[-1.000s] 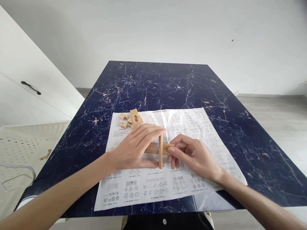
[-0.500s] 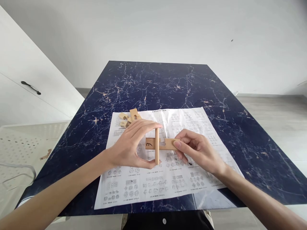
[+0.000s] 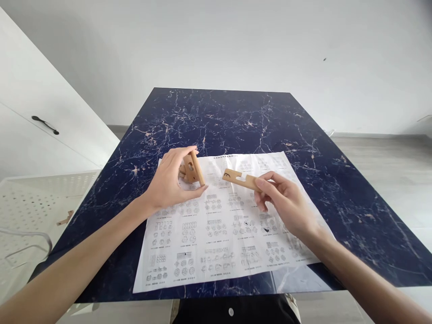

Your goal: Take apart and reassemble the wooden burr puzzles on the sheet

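My left hand (image 3: 170, 177) is closed on a wooden puzzle piece (image 3: 198, 168), a flat slab gripped between thumb and fingertips at its two ends. Its narrow edge faces right, and an oval hole shows in the wood just left of that edge. Other wooden pieces (image 3: 182, 173) lie behind this hand, mostly covered by it. Between thumb and fingers, my right hand (image 3: 281, 198) pinches the right end of a notched wooden stick (image 3: 232, 176). A dark 3-like mark is on the stick's free left end. The stick and the slab are apart.
Beneath both hands a creased printed sheet (image 3: 216, 234) with rows of small diagrams covers the near part of the dark blue marbled table (image 3: 219, 121). A white perforated basket (image 3: 30, 202) stands left of the table, below a white cabinet (image 3: 43, 90).
The stick, earlier passing through the slab, is now out of it. My left hand has moved left and away from me with the slab, turning it; the right hand has shifted slightly up.
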`<state>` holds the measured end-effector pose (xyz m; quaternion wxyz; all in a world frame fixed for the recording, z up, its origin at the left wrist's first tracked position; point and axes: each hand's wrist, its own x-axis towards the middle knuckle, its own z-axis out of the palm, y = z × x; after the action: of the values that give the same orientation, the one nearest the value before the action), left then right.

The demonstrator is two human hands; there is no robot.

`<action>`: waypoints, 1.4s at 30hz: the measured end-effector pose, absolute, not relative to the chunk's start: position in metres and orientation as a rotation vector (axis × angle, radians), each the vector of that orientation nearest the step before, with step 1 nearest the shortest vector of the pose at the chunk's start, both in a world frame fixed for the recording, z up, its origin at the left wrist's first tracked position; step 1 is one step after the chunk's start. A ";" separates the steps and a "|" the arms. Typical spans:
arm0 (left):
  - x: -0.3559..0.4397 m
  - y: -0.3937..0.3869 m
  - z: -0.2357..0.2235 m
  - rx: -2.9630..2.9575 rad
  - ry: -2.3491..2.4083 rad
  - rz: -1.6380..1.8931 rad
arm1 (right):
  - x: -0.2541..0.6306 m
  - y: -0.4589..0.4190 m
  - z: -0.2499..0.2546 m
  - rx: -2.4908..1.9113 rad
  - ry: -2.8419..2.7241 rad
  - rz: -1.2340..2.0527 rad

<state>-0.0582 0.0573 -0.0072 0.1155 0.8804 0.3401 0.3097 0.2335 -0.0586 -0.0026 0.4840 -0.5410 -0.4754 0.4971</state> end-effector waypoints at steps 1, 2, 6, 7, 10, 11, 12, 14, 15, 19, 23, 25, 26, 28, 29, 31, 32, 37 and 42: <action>-0.058 0.059 -0.009 2.581 1.039 0.891 | 0.230 -0.059 -0.003 -1.319 -1.171 1.224; -0.058 0.060 -0.011 2.582 1.072 0.881 | 0.227 -0.058 -0.005 -1.313 -1.183 1.235; -0.058 0.063 -0.015 2.604 1.145 0.864 | 0.221 -0.058 -0.011 -1.304 -1.229 1.289; -0.058 0.064 -0.015 2.614 1.151 0.855 | 0.220 -0.058 -0.012 -1.307 -1.239 1.302; -0.060 0.065 -0.016 2.654 1.149 0.805 | 0.218 -0.059 -0.014 -1.304 -1.276 1.321; -0.060 0.065 -0.016 2.670 1.148 0.781 | 0.217 -0.059 -0.015 -1.308 -1.306 1.320; -0.060 0.065 -0.016 2.685 1.147 0.755 | 0.216 -0.060 -0.015 -1.322 -1.353 1.317; -0.059 0.064 -0.016 2.705 1.143 0.714 | 0.216 -0.062 -0.015 -1.359 -1.490 1.307; -0.058 0.064 -0.016 2.709 1.140 0.705 | 0.215 -0.063 -0.014 -1.361 -1.568 1.305; -0.055 0.062 -0.015 2.703 1.113 0.766 | 0.216 -0.067 -0.012 -1.224 -1.769 1.345; -0.054 0.060 -0.012 2.705 1.058 0.840 | 0.217 -0.068 -0.011 -1.220 -1.787 1.369; -0.054 0.059 -0.011 2.712 1.040 0.852 | 0.217 -0.067 -0.011 -1.262 -1.768 1.371; -0.054 0.059 -0.012 2.714 1.034 0.858 | 0.217 -0.067 -0.010 -1.278 -1.760 1.371; -0.054 0.059 -0.012 2.716 1.024 0.882 | 0.216 -0.066 -0.010 -1.300 -1.748 1.369; -0.054 0.058 -0.013 2.716 1.022 0.904 | 0.216 -0.066 -0.009 -1.310 -1.742 1.366; -0.053 0.057 -0.014 2.713 1.032 0.961 | 0.215 -0.066 -0.009 -1.330 -1.726 1.357; -0.052 0.057 -0.014 2.708 1.036 0.990 | 0.215 -0.065 -0.008 -1.338 -1.715 1.346; -0.051 0.055 -0.015 2.695 0.927 1.107 | 0.216 -0.064 -0.010 -1.355 -1.658 1.252; -0.052 0.051 -0.015 2.722 0.691 0.946 | 0.217 -0.065 -0.013 -1.391 -1.696 1.173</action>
<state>-0.0516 0.0508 -0.0151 0.0891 0.9149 0.2323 0.3180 0.2173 -0.0654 -0.0134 0.3210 -0.5297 -0.6456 0.4467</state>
